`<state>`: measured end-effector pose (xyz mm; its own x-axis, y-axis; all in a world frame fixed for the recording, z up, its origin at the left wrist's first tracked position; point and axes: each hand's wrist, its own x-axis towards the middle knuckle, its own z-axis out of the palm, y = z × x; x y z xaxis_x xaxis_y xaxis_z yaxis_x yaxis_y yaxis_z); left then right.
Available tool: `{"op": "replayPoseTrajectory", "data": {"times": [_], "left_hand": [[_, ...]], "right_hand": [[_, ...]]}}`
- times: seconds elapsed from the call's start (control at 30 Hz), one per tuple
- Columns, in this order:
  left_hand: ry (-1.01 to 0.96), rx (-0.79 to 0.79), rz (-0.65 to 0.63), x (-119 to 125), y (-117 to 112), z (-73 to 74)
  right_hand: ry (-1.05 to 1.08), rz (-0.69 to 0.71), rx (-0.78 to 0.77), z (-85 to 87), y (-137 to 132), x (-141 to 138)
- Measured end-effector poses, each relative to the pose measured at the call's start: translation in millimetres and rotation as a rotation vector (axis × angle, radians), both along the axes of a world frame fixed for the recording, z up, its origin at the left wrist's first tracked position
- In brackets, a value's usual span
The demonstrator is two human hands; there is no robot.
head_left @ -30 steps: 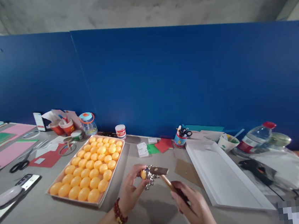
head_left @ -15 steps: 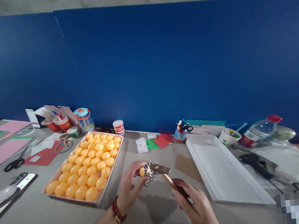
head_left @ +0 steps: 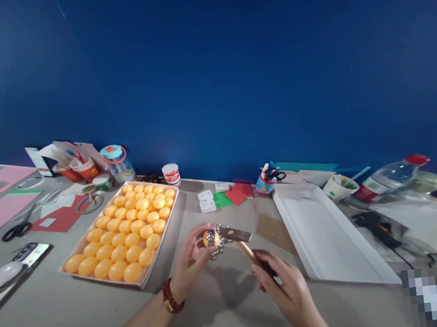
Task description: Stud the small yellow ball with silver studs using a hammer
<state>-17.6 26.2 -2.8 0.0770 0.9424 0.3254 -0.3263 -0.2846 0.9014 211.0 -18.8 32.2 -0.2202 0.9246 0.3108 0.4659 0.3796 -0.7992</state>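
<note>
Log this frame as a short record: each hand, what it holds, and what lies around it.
Left hand: pinches an orange ball with silver beads on it
Right hand: grips a hammer by its wooden handle, head close beside the beads
Left of hands: tray filled with orange balls
Right of hands: white tray
Far left: scissors on the table

You're at a craft workbench: scissors, coloured paper and a tray of orange balls crowd the tabletop.
</note>
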Motion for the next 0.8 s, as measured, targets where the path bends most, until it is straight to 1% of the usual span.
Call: {"op": "replayPoseTrajectory", "data": {"times": [0.1,0.23,0.33,0.43,0.57,0.67,0.8], "left_hand": [[-0.054,-0.117,-0.051,0.5,-1.7,2.5],[-0.098,-0.183,-0.08,3.0,-3.6,8.1],[-0.192,-0.28,-0.138,5.2,-4.3,10.2],[-0.293,-0.381,-0.204,6.5,-4.0,9.0],[-0.375,-0.458,-0.234,6.5,-2.2,3.8],[-0.407,-0.524,-0.246,5.3,-1.1,1.5],[-0.409,-0.581,-0.267,3.7,-0.6,2.5]], "right_hand": [[-0.017,-0.011,-0.011,1.2,1.2,0.4],[-0.03,-0.011,-0.056,1.0,1.1,0.9],[-0.016,-0.009,-0.07,-0.9,0.5,0.9],[0.017,-0.025,-0.086,-2.5,1.0,-0.2],[0.065,-0.071,-0.136,-5.2,4.1,-0.5],[0.08,-0.106,-0.153,-9.3,7.1,0.8],[0.09,-0.13,-0.173,-14.2,9.8,1.1]]}}
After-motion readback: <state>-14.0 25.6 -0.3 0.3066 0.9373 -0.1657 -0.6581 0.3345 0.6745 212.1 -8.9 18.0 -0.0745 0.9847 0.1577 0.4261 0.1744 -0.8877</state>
